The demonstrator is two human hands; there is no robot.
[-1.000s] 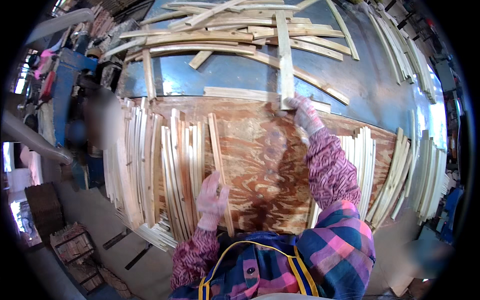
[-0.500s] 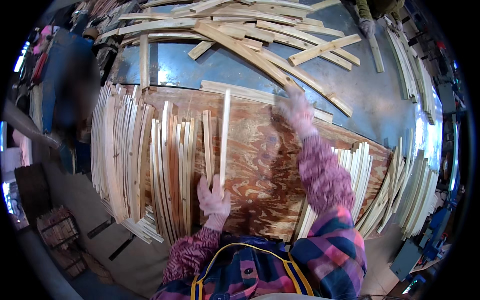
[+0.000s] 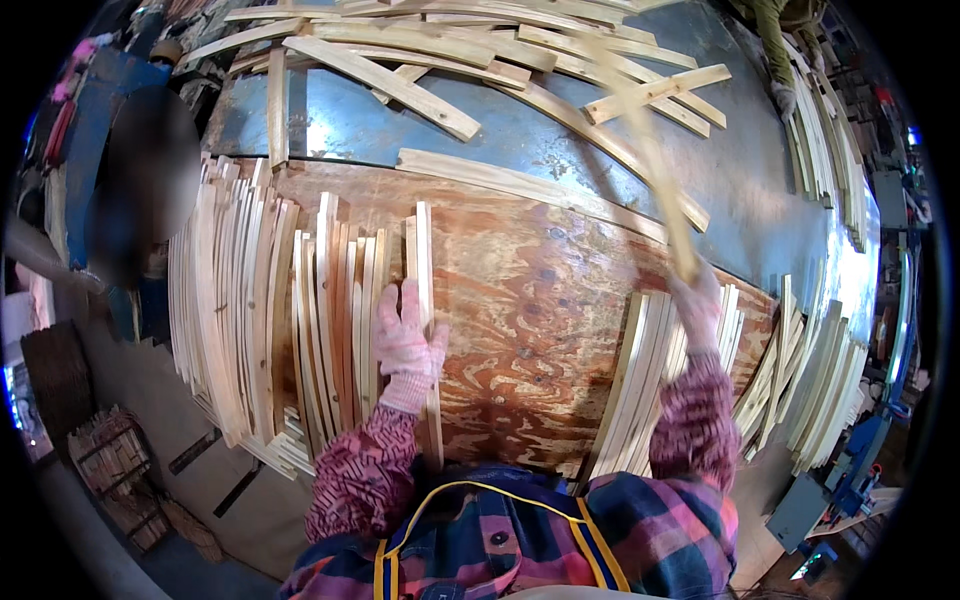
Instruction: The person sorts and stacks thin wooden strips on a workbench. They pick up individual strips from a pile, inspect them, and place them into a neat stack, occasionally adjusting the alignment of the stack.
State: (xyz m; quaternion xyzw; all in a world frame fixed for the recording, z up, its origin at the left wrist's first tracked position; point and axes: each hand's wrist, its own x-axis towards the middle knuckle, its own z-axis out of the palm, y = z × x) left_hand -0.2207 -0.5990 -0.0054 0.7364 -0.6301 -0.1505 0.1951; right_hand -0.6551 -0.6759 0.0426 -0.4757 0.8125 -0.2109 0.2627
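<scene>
My gloved right hand point(image 3: 697, 305) grips the near end of a long wooden slat point(image 3: 650, 150), which is smeared by motion and points away over the loose pile. My gloved left hand point(image 3: 408, 340) has its fingers stretched out and apart. It lies against a pale narrow strip point(image 3: 425, 255) standing at the right end of a row of wooden strips point(image 3: 335, 330). Below my right hand, another row of pale strips point(image 3: 640, 370) lies on the right part of the brown plywood board point(image 3: 520, 340).
Loose slats point(image 3: 400, 85) lie crisscrossed on the blue table point(image 3: 740, 195) at the back. One slat point(image 3: 520, 190) lies along the plywood's far edge. A wide row of strips point(image 3: 235, 310) fills the left. At the far right, a co-worker's gloved hand point(image 3: 785, 98) is near more strips.
My right hand has picked up a slat from the pile and drawn it right and nearer. The strip by my left hand now stands against the left row, and that hand has opened.
</scene>
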